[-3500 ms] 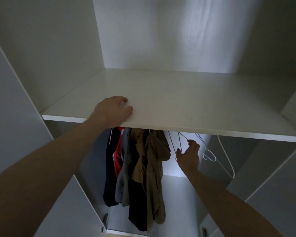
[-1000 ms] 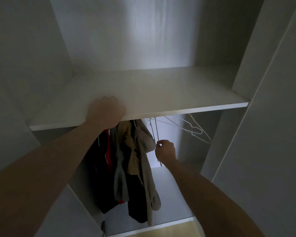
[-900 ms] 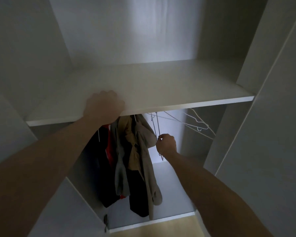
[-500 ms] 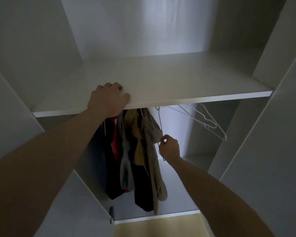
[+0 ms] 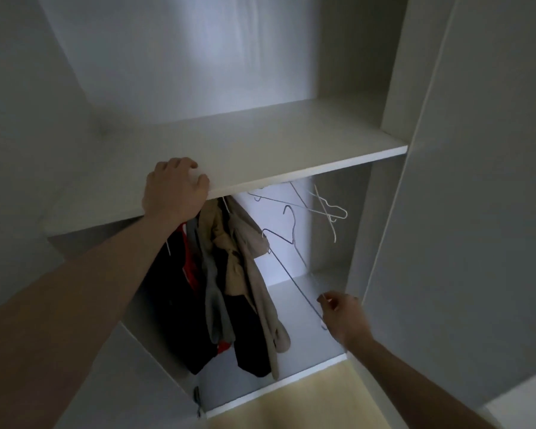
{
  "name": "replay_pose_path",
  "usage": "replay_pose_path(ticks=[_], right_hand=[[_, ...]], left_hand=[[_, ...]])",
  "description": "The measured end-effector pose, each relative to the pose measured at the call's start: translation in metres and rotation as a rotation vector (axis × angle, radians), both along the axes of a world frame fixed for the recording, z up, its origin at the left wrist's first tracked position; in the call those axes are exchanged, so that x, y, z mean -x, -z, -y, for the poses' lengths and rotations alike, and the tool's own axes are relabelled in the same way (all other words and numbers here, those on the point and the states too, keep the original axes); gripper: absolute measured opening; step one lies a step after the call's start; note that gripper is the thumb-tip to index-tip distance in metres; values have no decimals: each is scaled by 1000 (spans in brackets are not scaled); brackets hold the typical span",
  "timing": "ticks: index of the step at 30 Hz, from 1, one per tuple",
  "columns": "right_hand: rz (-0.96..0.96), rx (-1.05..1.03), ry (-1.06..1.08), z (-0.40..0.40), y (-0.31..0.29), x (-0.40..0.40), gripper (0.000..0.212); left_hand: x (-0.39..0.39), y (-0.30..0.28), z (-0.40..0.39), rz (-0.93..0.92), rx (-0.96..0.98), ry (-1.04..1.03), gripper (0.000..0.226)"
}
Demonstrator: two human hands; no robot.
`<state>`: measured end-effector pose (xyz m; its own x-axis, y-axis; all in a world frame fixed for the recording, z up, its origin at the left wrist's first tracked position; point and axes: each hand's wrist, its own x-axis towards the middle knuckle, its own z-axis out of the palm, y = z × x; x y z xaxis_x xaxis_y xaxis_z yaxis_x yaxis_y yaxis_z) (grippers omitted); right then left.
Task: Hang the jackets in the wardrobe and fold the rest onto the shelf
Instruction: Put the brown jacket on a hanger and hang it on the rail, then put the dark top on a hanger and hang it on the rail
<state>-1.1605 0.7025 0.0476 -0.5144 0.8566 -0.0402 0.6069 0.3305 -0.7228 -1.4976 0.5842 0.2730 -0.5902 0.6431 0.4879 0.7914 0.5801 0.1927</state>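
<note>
Dim grey wardrobe interior (image 5: pixel 198 72) (brighter at back), pale wooden floor (image 5: pixel 291 407) below.

White shelf (image 5: pixel 260 140), beige jacket (image 5: pixel 254 267), black jacket (image 5: pixel 174 305) with red, grey garment (image 5: pixel 212 292), white wire hangers (image 5: pixel 325 209)
</note>
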Motion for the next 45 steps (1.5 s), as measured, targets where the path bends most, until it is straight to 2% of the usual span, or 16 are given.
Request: replay_pose_path(ticks=[3,6,9,12,17,19,21,24,27,30,35,40,45], right_hand=[[-19,-1,53,30,-14,-58,20],[-17,-29,124,64,-29,-116,20],[-25,-38,205,100,-44,-179,20],[-19,-33,296,140,-59,-251,23],[1,-8,430,220,-78,-382,18],[-4,-24,508,256,-82,-437,15],[-16,-41,613,295,-85,-490,9],[5,-60,791,359,-80,-575,6],[33,-25,995,423,-65,-659,10],[68,48,1144,483,-49,-725,9],[68,82,1290,579,-31,-798,6],[33,70,1524,663,-14,-849,20],[85,68,1721,738,-5,-896,20]], left_hand=[[-13,4,10,-112,-104,163,42],[-55,23,16,-149,-234,405,30],[-137,65,22,1,-237,681,29],[-223,110,27,235,-143,868,41],[-350,155,40,354,32,999,74],[-404,158,45,348,73,1068,66],[-462,158,54,348,118,1151,43],[-556,164,77,472,237,1178,19],[-652,178,107,640,323,1163,20],[-741,190,139,715,396,1210,28],[-885,195,199,707,576,1412,25],[-1016,200,243,631,720,1581,24],[-1134,217,278,596,883,1710,16]])
